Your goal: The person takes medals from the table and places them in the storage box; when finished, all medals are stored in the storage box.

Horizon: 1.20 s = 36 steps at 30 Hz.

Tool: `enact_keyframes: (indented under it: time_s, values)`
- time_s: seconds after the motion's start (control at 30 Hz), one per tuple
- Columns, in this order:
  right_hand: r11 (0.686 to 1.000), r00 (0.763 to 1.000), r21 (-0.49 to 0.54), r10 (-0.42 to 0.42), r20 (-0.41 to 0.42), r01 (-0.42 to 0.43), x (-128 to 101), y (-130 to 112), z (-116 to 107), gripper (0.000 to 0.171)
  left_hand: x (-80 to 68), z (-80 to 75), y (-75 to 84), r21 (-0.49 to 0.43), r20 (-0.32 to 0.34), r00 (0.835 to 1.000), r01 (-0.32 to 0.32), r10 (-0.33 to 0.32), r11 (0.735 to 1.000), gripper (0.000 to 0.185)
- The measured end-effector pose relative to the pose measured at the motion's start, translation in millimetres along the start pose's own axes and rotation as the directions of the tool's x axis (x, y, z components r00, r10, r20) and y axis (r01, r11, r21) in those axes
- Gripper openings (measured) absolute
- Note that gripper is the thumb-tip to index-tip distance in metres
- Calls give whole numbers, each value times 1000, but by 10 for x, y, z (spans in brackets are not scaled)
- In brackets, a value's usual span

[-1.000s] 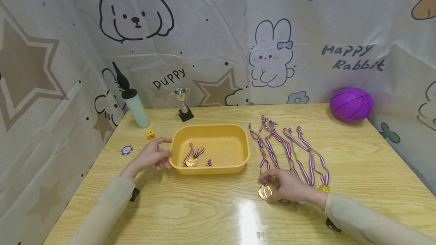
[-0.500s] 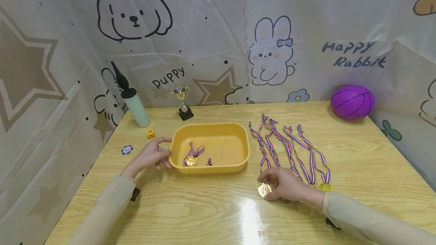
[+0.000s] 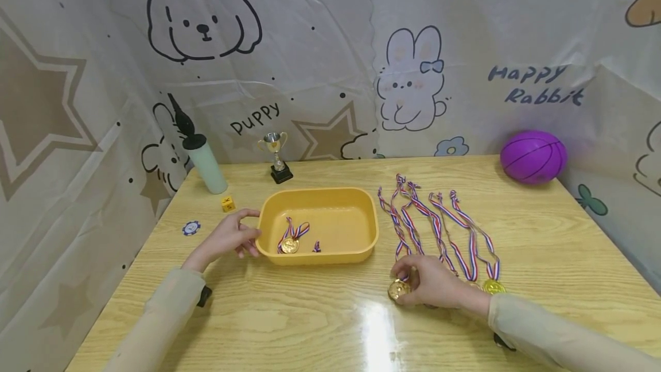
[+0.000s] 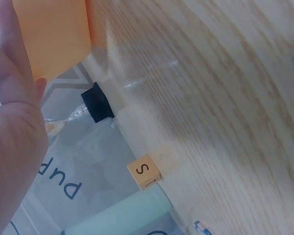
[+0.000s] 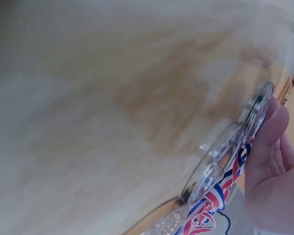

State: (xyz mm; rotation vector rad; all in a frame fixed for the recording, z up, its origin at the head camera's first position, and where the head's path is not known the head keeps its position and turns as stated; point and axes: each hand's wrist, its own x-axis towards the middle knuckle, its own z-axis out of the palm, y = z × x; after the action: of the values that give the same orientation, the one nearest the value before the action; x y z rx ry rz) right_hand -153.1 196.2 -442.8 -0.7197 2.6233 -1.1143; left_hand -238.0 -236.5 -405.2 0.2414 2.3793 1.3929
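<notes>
My left hand (image 3: 229,235) rests against the left side of a yellow plastic tub (image 3: 318,258), its fingers touching the wall. In the left wrist view, the fingers (image 4: 12,36) lie nearly straight along the tub (image 4: 59,36). Inside the tub is a gold medal (image 3: 290,245) on a striped ribbon, with another bit of ribbon (image 3: 317,247) beside it. My right hand (image 3: 439,281) pinches the edge of a gold medal (image 3: 398,290) at the left end of a row, its ribbon running away behind. More medals (image 5: 215,164) lie under and beside this hand, partly hidden.
Right of the row lies a yellow-gold medal (image 3: 494,286). Behind the tub stands a small trophy (image 3: 279,159). At the left are a pale green bottle-shaped pump (image 3: 206,165), a yellow letter cube (image 3: 228,204) and a blue-white chip (image 3: 191,228). A purple ball (image 3: 533,157) sits back right.
The leftmost medal in the row has shifted slightly left and tilted up in my right hand's fingers. My left hand and the tub stay in place.
</notes>
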Motion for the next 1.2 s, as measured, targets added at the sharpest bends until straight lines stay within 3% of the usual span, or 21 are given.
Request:
enact_keyframes:
  time_s: [0.4, 0.7, 1.07, 1.2]
  values:
    - [999, 998, 25, -31, -55, 33, -42, -32, -9, 43, -7, 4, -21, -9, 5, 1000, -2, 2, 1000, 61]
    - [983, 989, 148, -87, -123, 105, 4, -153, -191, 46, 4, -5, -39, -13, 1, 1000, -6, 6, 1000, 60]
    - [929, 941, 234, -227, -250, 287, 255, -440, -613, 49, 8, -9, -34, -3, 0, 1000, -3, 3, 1000, 59]
    - [914, 926, 254, -241, -292, 318, 366, -615, -762, 50, 5, -9, -36, -5, -2, 1000, 1, -2, 1000, 59]
